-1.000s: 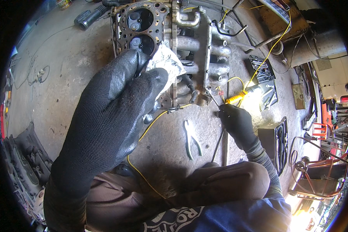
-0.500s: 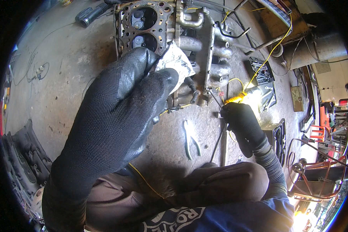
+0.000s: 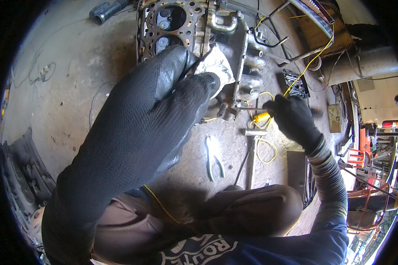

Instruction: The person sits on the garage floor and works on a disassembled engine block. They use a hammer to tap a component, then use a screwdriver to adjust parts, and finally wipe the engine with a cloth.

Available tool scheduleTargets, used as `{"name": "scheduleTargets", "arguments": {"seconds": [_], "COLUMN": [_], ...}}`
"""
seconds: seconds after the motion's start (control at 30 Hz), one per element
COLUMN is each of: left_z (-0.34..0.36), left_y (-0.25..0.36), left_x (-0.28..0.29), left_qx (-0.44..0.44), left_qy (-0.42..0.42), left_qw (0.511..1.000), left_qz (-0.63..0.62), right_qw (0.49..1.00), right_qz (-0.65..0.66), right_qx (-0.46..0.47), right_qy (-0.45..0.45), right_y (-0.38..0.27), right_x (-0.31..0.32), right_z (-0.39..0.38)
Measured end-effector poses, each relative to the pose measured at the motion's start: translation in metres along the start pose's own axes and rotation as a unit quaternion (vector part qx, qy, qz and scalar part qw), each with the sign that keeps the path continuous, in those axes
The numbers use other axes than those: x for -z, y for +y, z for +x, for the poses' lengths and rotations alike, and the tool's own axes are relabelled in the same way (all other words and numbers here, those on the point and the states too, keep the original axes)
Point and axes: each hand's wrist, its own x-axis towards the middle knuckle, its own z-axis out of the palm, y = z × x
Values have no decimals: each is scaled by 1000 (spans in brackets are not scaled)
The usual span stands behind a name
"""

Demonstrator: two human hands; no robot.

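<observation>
My left hand (image 3: 141, 115), in a black coated work glove, pinches a crumpled white and grey sheet (image 3: 215, 66), perhaps cloth or foil, between thumb and fingers. It hovers in front of the metal engine part (image 3: 185, 31), which shows round chambers, and hides some of it. Farther right, my right hand (image 3: 293, 121), gloved in black too, is closed around a thin metal rod (image 3: 251, 108). The rod points left, its tip by the lower end of the pipe-like manifold (image 3: 241, 66); whether it touches cannot be told. The rod's other end is unclear behind the glove.
Pliers (image 3: 214, 159) and a hammer (image 3: 254, 132) lie on the concrete floor near my folded legs. A yellow work lamp (image 3: 262, 117) with its cord lies beside my right hand. Beyond is a tray of tools (image 3: 296, 84); a dark case (image 3: 300, 172) stands nearer, right of my knee.
My right hand has moved up and slightly right, and the rod now lies nearly level. The lamp's bright glow is no longer visible. My left hand, still pinching the sheet, sits slightly farther right.
</observation>
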Motion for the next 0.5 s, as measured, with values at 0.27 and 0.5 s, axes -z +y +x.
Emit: {"name": "scheduleTargets", "arguments": {"seconds": [0.27, 0.5], "left_z": [5, 4], "left_y": [-6, -13], "left_x": [1, 1], "left_qx": [-60, -110], "left_qy": [-9, 13], "left_qw": [998, 990], "left_qz": [29, 82], "right_qw": [967, 954], "right_qz": [-186, -153], "right_qx": [158, 231], "right_qy": [68, 116], "right_y": [7, 6], "right_x": [27, 21], "right_z": [56, 76]}}
